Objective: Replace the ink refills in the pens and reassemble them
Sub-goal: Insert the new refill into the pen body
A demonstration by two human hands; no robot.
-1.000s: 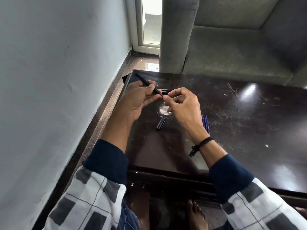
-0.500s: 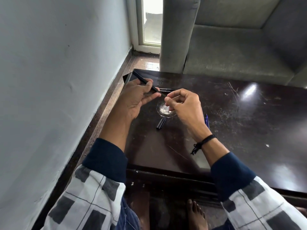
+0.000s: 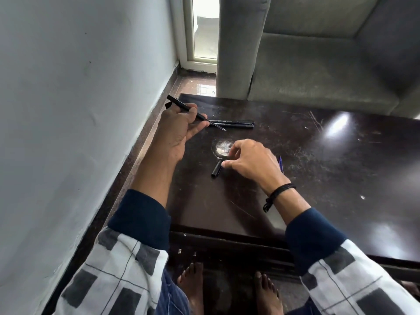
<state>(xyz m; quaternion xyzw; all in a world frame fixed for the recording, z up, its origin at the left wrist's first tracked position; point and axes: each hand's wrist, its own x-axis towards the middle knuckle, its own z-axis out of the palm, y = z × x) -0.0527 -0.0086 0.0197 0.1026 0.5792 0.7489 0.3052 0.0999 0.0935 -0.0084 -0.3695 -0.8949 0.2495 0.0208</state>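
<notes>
Left hand [image 3: 179,133] pinches the black pen [image 3: 179,103], tip bare, held up; right hand [image 3: 250,160] curls over the loose cap [image 3: 216,171] on the table [image 3: 318,189], grip unclear. Best pinch the cap's sides and push it straight onto the tip. Half a second back both hands met there; the right has since dropped.

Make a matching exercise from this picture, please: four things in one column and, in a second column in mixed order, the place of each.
Things
1. pen with exposed tip
2. pair of black pens
3. black cap
4. blue refills

Places
a. on the table, beside the thumb of the right hand
b. mostly hidden behind the right hand
c. gripped in the left hand
d. side by side on the table, beyond the left hand

Pairs: 1-c, 2-d, 3-a, 4-b
</notes>
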